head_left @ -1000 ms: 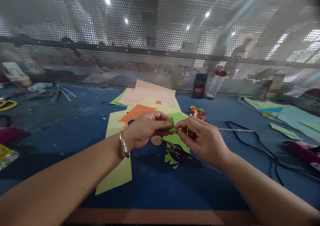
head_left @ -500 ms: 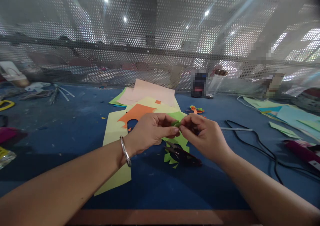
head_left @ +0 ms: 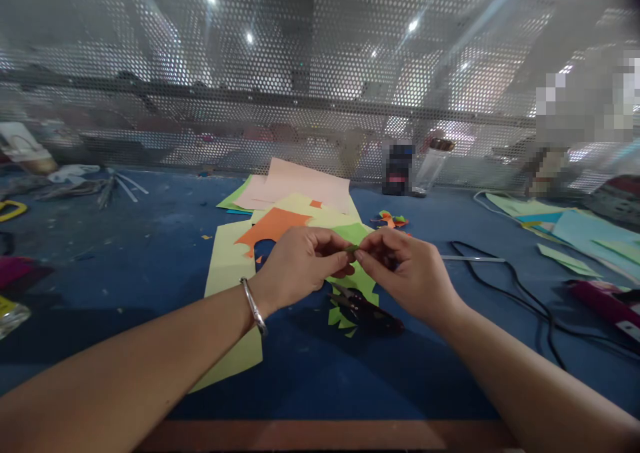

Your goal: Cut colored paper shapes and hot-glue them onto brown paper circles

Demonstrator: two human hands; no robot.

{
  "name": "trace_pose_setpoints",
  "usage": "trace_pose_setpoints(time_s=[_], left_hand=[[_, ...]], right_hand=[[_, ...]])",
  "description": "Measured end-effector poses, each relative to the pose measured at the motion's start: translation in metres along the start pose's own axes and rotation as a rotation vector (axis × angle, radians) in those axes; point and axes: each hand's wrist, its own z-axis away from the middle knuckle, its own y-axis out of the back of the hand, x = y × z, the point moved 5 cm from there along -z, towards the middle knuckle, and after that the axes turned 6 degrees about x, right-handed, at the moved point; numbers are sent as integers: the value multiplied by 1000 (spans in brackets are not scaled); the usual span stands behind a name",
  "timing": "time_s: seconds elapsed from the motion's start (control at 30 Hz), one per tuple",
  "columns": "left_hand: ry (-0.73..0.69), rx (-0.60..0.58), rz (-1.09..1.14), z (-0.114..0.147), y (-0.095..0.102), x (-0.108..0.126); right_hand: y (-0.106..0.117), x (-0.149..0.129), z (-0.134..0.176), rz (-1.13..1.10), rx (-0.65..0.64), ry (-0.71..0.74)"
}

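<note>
Between the fingertips of my left hand (head_left: 305, 263) and my right hand (head_left: 407, 269) is a small piece of green paper (head_left: 353, 248), mostly covered by the fingers. Both hands are closed in a pinch on it, the tips almost touching. Just below them, dark-handled scissors (head_left: 367, 309) lie on the blue table among green paper scraps (head_left: 341, 318). A larger cut green sheet (head_left: 357, 279) lies under the hands. Left of it is an orange sheet (head_left: 277, 225) with a rounded cut-out, partly hidden by my left hand.
Pale yellow paper (head_left: 227, 259) and pink sheets (head_left: 305, 186) lie behind and left. An orange and green paper piece (head_left: 393, 219) sits beyond my right hand. A black cord (head_left: 520, 293), a magenta tool (head_left: 605, 306) and blue paper (head_left: 595, 236) are at the right. A perforated metal panel (head_left: 320, 106) closes the back.
The green paper piece has turned between my fingertips and now shows as a thinner, darker sliver. The hands have barely shifted; scissors and sheets lie where they were.
</note>
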Motion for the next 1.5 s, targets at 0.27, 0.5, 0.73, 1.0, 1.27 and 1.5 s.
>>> trace_pose_setpoints(time_s=[0.27, 0.5, 0.73, 1.0, 1.27, 1.5], left_hand=[[-77, -13, -77, 1, -1, 5], [-143, -35, -182, 0, 1, 5], [-30, -149, -92, -3, -2, 0], [-119, -172, -134, -1, -2, 6], [-145, -289, -157, 0, 3, 6], [-183, -289, -197, -2, 2, 6]], right_hand=[[1, 1, 1, 10, -2, 24], [-2, -3, 0, -21, -54, 34], [-1, -3, -1, -79, -72, -29], [-2, 0, -2, -151, -105, -119], [-4, -3, -2, -244, -158, -177], [-3, -1, -2, -272, -179, -222]])
